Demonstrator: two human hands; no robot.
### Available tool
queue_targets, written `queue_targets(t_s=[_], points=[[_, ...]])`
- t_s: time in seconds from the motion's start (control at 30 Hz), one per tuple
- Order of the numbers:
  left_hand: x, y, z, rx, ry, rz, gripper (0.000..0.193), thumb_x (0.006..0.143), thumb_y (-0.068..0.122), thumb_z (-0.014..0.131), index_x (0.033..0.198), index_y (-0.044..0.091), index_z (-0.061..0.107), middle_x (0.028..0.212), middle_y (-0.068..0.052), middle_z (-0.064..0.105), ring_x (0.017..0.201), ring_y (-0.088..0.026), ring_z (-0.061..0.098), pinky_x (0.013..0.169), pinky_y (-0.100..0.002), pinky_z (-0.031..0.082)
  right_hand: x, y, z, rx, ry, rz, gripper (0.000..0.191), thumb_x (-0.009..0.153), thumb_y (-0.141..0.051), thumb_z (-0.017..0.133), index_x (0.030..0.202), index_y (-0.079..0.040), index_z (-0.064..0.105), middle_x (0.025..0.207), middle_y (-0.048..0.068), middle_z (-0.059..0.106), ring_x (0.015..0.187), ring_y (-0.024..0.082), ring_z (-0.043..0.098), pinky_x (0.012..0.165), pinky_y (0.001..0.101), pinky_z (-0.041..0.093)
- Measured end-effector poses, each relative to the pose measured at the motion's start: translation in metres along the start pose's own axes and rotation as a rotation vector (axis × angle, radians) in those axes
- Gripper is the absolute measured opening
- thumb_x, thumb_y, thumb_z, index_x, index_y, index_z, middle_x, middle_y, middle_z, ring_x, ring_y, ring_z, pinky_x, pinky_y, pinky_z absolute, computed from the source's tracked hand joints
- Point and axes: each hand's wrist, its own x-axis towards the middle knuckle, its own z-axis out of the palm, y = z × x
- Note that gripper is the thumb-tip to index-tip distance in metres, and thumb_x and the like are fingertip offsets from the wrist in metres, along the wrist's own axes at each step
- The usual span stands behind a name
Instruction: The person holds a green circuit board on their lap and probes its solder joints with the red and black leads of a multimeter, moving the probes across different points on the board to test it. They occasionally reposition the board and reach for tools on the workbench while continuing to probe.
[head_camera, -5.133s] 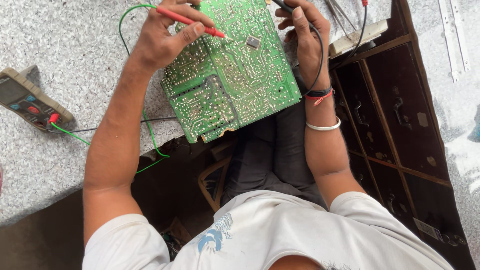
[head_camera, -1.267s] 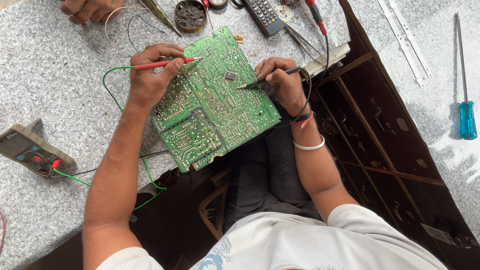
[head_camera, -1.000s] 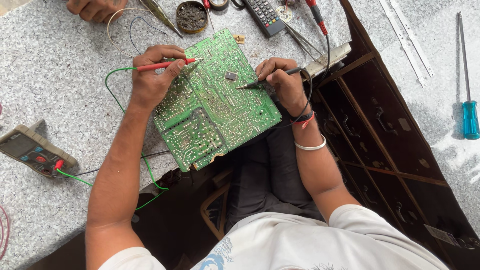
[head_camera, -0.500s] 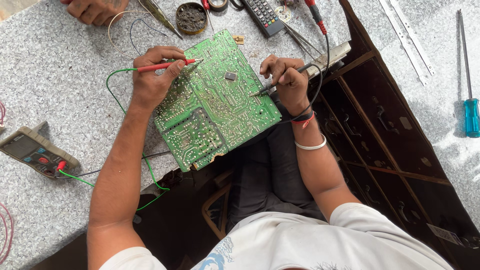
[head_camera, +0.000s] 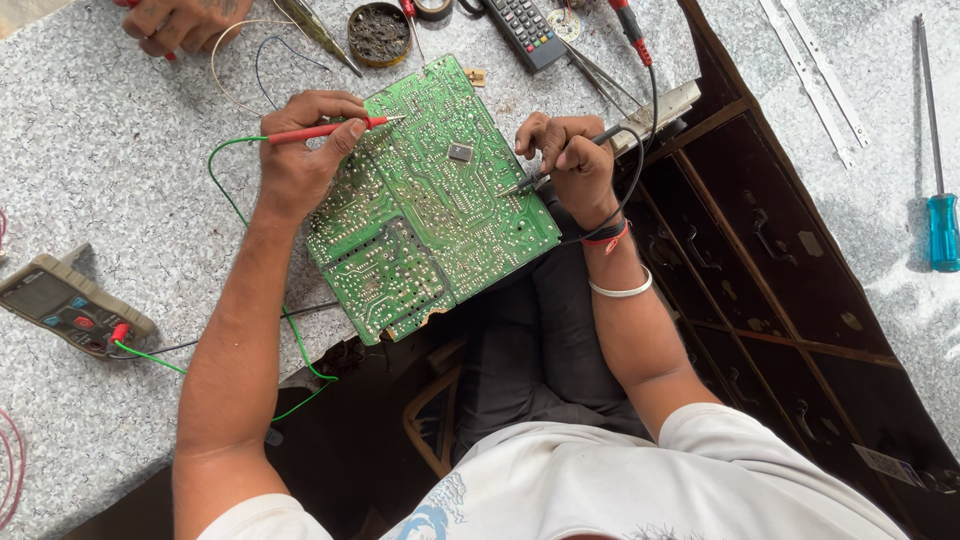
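Left hand (head_camera: 300, 165) is pinched shut on the red probe (head_camera: 325, 130), right hand (head_camera: 565, 160) is curled tight round the black probe (head_camera: 560, 165), and both tips sit on the green board (head_camera: 430, 210) propped over my lap. I'd keep them steady on single solder points. Meter (head_camera: 65, 305) lies far left; another person's hand (head_camera: 185, 20), a tin (head_camera: 380, 32) and a remote (head_camera: 525, 30) crowd the top edge.

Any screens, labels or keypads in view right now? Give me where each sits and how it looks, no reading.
Multimeter: left floor, grey-green body, dull blank screen, red and green leads plugged in.
Remote control: top centre, beyond the circuit board, black slab, rows of pale buttons.
Sticker: lower right on the dark cabinet, small pale rectangle.
No packages.
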Motion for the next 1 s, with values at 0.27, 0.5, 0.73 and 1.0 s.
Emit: queue_targets(t_s=[0.27, 0.5, 0.73, 1.0], points=[[0.000, 0.001, 0.001, -0.017, -0.002, -0.016, 0.009, 0.101, 0.008, 0.079, 0.108, 0.003, 0.075, 0.115, -0.009, 0.074, 0.106, -0.017, 0.069, 0.095, -0.031, 0.056, -0.001, 0.000, -0.001, 0.021, 0.001, 0.034, 0.023, 0.064, -0.013, 0.042, 0.060, 0.006, 0.055, 0.061, 0.013, 0.050, 0.090, 0.033, 0.060, 0.078, 0.0358, 0.045], [-0.002, 0.002, 0.000, -0.004, 0.001, -0.046, 0.009, 0.102, 0.003, 0.075, 0.110, 0.001, 0.073, 0.118, -0.011, 0.072, 0.103, -0.017, 0.069, 0.093, -0.029, 0.057, 0.000, -0.006, 0.006, 0.020, 0.004, 0.024, 0.021, 0.069, -0.014, 0.045, 0.058, 0.003, 0.053, 0.062, 0.012, 0.052, 0.089, 0.033, 0.061, 0.081, 0.0374, 0.047], [-0.009, 0.002, -0.006, 0.061, -0.047, -0.036, 0.009, 0.111, 0.007, 0.076, 0.112, -0.001, 0.072, 0.119, -0.012, 0.072, 0.105, -0.016, 0.069, 0.097, -0.027, 0.056, -0.005, -0.013, 0.011, 0.049, 0.030, 0.089, 0.021, 0.069, -0.015, 0.050, 0.059, 0.003, 0.054, 0.071, 0.016, 0.062, 0.087, 0.028, 0.062, 0.082, 0.0360, 0.050], [-0.015, -0.005, -0.011, 0.018, -0.073, -0.101, 0.012, 0.109, 0.002, 0.073, 0.119, -0.005, 0.070, 0.122, -0.012, 0.071, 0.110, -0.017, 0.067, 0.101, -0.027, 0.053, -0.002, -0.006, 0.015, 0.094, -0.002, 0.097, 0.020, 0.066, -0.012, 0.051, 0.060, 0.006, 0.057, 0.070, 0.018, 0.061, 0.081, 0.026, 0.060, 0.074, 0.0348, 0.048]])
